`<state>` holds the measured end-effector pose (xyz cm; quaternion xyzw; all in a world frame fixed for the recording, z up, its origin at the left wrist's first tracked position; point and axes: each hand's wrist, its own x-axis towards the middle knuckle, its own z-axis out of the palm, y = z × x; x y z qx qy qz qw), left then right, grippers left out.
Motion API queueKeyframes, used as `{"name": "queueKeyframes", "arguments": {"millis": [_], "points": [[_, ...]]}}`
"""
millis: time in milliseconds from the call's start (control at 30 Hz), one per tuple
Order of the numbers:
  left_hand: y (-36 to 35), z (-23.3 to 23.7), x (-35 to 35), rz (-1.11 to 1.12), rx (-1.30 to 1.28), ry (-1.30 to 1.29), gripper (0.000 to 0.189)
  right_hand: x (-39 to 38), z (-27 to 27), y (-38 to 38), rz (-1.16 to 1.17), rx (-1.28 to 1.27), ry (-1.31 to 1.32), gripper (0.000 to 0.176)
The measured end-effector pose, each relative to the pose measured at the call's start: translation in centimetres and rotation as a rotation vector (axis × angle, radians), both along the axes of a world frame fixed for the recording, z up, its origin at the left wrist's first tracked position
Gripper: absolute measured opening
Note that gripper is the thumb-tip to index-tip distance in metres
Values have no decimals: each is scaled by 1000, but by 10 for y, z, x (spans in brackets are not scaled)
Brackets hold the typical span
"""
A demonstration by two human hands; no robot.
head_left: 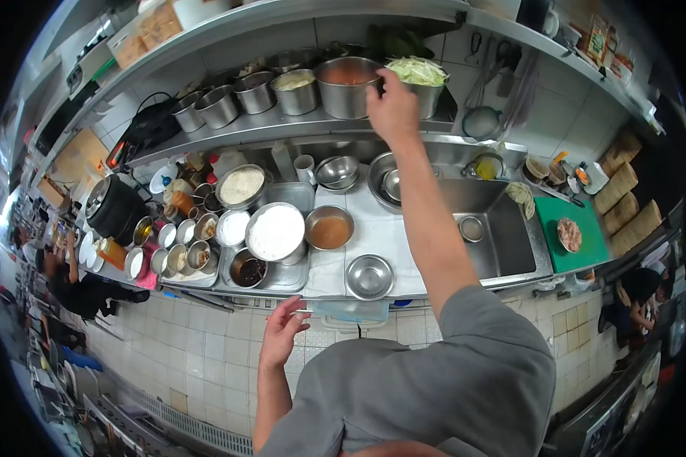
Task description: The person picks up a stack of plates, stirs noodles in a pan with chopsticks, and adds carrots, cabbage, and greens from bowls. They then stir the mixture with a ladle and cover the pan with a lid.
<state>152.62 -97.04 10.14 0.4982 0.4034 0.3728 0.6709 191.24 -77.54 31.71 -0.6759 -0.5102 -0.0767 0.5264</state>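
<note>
My right hand (395,108) is stretched up to the raised shelf, its fingers apart at the right rim of a large steel pot (349,99) with orange-red contents. Behind that hand stands a steel pot heaped with shredded cabbage (419,71), partly covered by it. My left hand (283,327) hangs low in front of the counter edge, fingers loosely bent and apart. Nearest to it on the counter are an empty steel bowl (369,277) and a small pot of dark sauce (248,268). A steel bowl of brown liquid (329,228) lies farther in.
A large container of white powder (276,232) stands on a metal tray (288,279), with several small condiment pots to its left. At right are a sink (503,247) and a green cutting board (568,255) bearing a bowl of raw meat (569,235). People are at both far sides.
</note>
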Motion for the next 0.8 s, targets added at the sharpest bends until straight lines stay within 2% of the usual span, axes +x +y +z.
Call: {"name": "queueKeyframes", "arguments": {"millis": [67, 100, 167, 200, 267, 300, 333, 500, 533, 600, 633, 667, 700, 800], "points": [[5, 5, 14, -32, 54, 36, 43, 35, -8, -23, -77, 261, 24, 45], [9, 4, 19, -27, 58, 35, 43, 51, -7, -23, -73, 264, 23, 45], [7, 2, 22, -27, -54, -24, 43, 78, -14, -29, -348, 271, -163, 50], [5, 2, 26, -31, -62, -17, 43, 92, -19, -27, -352, 263, -158, 50], [11, 5, 38, -91, -32, 74, 44, 114, -17, -14, -265, 109, -244, 53], [14, 9, 45, -90, -29, 76, 44, 123, -18, -11, -157, 98, -158, 48], [16, 13, 53, -105, -21, 45, 44, 124, -11, -16, -156, 101, -156, 48], [21, 31, 83, -156, 9, -79, 47, 128, 5, -80, -76, -70, -99, 34], [20, 33, 86, -199, 0, -152, 52, 125, 6, -97, -63, -78, -100, 34], [21, 41, 93, -221, -23, -229, 58, 119, 1, -132, 277, -5, 24, 30], [23, 48, 98, -246, -37, -277, 67, 116, -10, -142, 302, -25, 23, 30], [25, 55, 102, -263, -49, -328, 75, 111, -22, -150, 434, -20, 121, 29], [27, 62, 107, -273, -45, -367, 79, 103, -32, -156, 569, -22, 223, 30], [31, 71, 114, -279, -106, -542, 80, 47, -61, -168, 789, -150, 249, 34]]}}
